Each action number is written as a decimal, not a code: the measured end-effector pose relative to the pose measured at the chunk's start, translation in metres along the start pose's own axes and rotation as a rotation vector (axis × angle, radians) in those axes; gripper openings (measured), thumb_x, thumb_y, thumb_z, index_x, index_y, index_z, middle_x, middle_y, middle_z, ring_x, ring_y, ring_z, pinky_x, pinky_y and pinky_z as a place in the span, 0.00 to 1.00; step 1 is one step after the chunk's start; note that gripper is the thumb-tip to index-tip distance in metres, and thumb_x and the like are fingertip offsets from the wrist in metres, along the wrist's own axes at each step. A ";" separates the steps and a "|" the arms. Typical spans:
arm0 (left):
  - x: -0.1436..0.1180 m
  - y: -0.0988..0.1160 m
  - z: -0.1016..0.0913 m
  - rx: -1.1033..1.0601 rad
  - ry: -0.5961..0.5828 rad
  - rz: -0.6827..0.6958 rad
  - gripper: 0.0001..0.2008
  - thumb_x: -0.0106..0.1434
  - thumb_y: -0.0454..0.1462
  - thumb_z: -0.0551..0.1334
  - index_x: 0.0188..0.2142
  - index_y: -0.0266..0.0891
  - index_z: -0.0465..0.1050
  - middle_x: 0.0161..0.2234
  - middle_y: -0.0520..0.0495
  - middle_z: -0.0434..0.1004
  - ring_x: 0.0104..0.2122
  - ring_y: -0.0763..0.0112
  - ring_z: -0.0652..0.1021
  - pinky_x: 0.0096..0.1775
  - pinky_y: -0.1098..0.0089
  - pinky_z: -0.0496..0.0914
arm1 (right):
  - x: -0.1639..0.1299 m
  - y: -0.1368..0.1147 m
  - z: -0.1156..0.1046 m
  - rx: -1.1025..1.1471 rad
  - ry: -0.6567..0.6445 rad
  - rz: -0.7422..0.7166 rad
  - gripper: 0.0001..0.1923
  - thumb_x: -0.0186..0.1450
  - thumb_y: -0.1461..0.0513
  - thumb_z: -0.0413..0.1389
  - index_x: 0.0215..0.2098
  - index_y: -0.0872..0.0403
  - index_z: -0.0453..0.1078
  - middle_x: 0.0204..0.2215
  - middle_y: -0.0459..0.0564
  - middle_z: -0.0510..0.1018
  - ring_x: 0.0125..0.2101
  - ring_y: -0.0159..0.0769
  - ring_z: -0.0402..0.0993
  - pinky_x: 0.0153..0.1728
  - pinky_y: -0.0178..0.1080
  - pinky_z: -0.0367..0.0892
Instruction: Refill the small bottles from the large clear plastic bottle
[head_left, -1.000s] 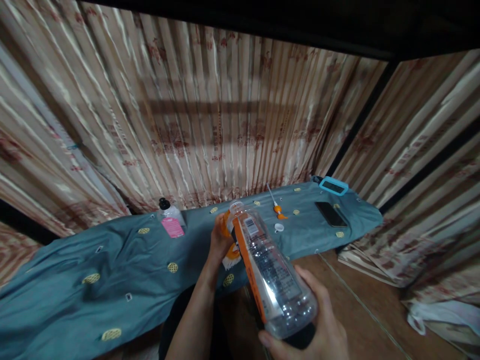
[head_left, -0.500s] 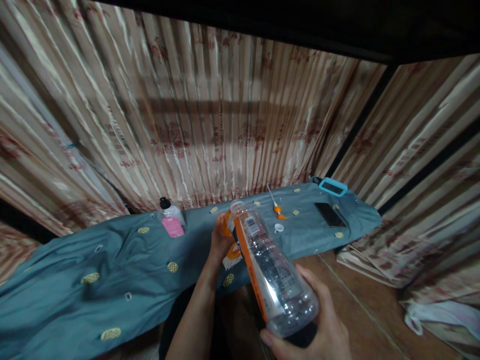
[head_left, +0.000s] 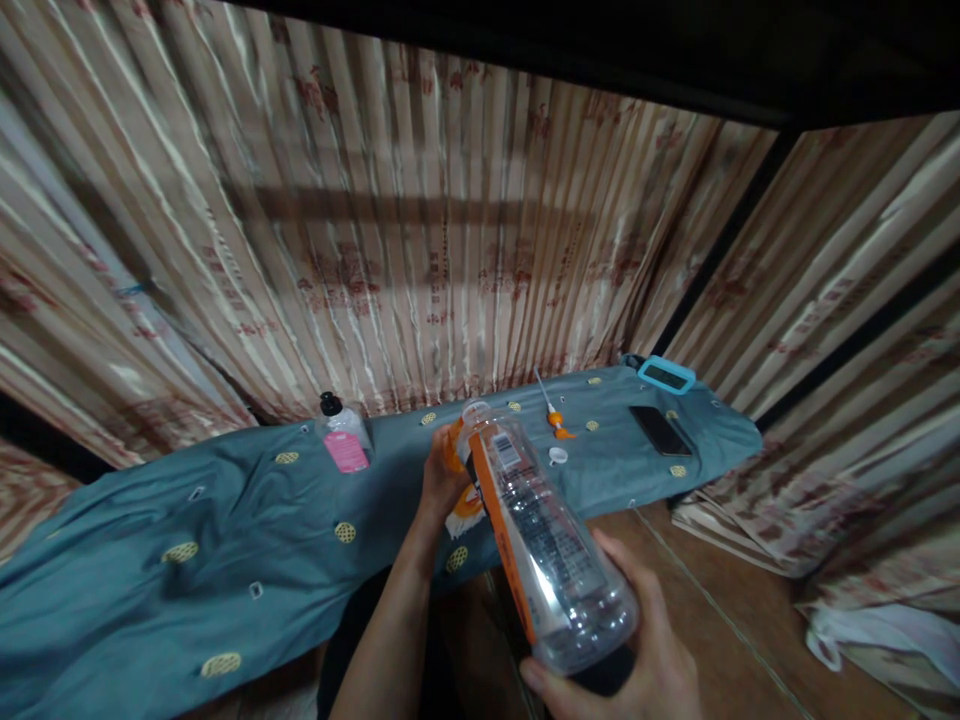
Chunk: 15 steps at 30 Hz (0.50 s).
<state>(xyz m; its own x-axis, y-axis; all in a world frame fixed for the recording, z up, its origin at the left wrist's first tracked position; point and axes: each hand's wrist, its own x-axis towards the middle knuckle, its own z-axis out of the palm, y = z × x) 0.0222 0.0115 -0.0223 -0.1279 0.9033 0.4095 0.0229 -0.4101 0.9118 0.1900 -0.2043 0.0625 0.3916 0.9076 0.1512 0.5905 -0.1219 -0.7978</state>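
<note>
A large clear plastic bottle (head_left: 570,560) with an orange-and-white label and a barcode slants across the middle, its base towards me and its uncapped mouth pointing away. My right hand (head_left: 637,640) is wrapped round the base end. Near the mouth, my left hand (head_left: 442,475) is closed round an orange container (head_left: 454,445), largely hidden behind the bottle; whether the two touch I cannot tell. Below those fingers an orange-and-white patch (head_left: 466,510) shows. Beyond the bottle lie an orange pump head (head_left: 556,424) with its tube and a small white cap (head_left: 557,455).
A bottle with a black top and pink label (head_left: 345,445) stands on the teal cloth (head_left: 247,520) at left. To the right lie a black phone (head_left: 660,430) and a blue-framed device (head_left: 666,374). Patterned curtains (head_left: 420,220) hang behind; dark bars run overhead and at right.
The camera view has shifted very slightly. Both hands and the clear bottle keep practically the same pose.
</note>
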 end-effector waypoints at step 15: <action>0.001 0.003 0.001 0.033 0.038 -0.059 0.20 0.52 0.43 0.71 0.43 0.44 0.71 0.41 0.44 0.78 0.40 0.56 0.79 0.46 0.54 0.73 | 0.000 -0.003 -0.003 0.021 -0.031 0.058 0.48 0.45 0.54 0.64 0.63 0.45 0.57 0.48 0.50 0.84 0.50 0.56 0.82 0.48 0.54 0.78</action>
<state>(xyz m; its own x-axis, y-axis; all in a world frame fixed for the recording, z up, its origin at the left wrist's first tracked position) 0.0229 0.0111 -0.0192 -0.1676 0.9202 0.3538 0.0464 -0.3512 0.9352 0.1902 -0.2047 0.0663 0.4024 0.9114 0.0859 0.5523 -0.1668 -0.8168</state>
